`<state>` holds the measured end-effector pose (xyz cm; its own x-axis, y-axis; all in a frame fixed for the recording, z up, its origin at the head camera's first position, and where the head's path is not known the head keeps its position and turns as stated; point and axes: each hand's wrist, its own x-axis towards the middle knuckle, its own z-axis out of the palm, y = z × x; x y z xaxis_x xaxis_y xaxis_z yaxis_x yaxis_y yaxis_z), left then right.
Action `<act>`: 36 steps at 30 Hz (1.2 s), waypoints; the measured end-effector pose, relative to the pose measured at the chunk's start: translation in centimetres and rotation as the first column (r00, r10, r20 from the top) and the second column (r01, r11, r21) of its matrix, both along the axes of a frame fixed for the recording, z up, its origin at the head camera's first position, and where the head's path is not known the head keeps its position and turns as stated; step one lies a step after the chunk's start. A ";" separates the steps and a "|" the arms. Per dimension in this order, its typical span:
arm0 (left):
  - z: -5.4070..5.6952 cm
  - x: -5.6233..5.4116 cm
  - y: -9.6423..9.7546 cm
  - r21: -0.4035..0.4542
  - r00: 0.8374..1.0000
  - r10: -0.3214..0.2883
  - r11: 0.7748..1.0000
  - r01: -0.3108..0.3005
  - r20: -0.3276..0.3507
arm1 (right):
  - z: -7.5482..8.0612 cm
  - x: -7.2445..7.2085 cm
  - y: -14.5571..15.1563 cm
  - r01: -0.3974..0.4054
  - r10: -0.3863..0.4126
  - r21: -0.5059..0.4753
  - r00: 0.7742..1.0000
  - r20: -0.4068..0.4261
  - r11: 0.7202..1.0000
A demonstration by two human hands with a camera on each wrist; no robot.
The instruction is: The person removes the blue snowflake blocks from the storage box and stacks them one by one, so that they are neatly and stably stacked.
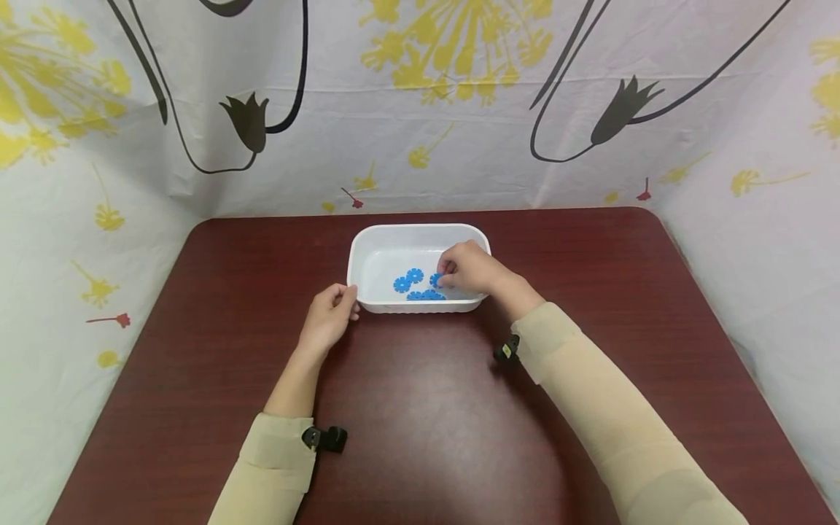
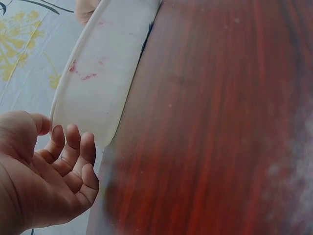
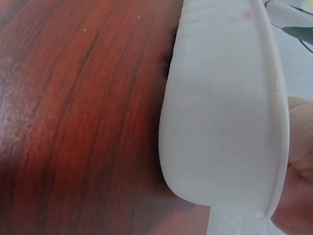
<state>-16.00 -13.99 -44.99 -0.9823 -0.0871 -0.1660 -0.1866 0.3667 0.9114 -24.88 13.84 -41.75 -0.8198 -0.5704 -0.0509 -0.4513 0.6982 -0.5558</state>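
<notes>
A white plastic tub (image 1: 420, 307) sits on the table with several blue notched building discs (image 1: 402, 284) inside. My right hand (image 1: 469, 267) reaches over its right side and pinches one blue notched disc (image 1: 434, 280) between thumb and fingers. At the front left corner, my left hand (image 1: 328, 319) grips the rim. The left wrist view has the thumb and bent fingers of the left hand (image 2: 54, 171) at the tub's edge. From the right wrist, the tub's outer wall (image 3: 220, 112) hides most of the right hand (image 3: 299, 161).
The dark red wood-grain table (image 1: 433, 408) runs beneath both forearms. Behind it and at both sides hangs a white cloth (image 1: 315, 168) with yellow and grey flower prints. Each sleeve cuff carries a small black camera (image 1: 326, 439).
</notes>
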 end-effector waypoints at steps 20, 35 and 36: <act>0.0 0.0 0.1 0.012 1.000 0.005 1.000 -0.005 0.005 | 0.5 0.3 0.6 0.204 -0.173 -0.311 0.977 0.126 0.928; 0.0 0.1 0.1 0.046 1.000 0.016 0.999 -0.016 0.000 | 1.2 0.4 2.1 0.314 -0.282 -0.392 0.949 0.140 0.865; 0.0 0.1 0.1 0.046 1.000 0.016 0.999 -0.016 0.000 | 1.3 0.4 2.2 0.319 -0.286 -0.393 0.948 0.141 0.862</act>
<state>-15.90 -13.93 -45.03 -0.9808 -0.0953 -0.1700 -0.1919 0.3209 0.9275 -24.45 16.06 -40.50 -0.9584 -0.2784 0.0624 -0.1999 0.4992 -0.8431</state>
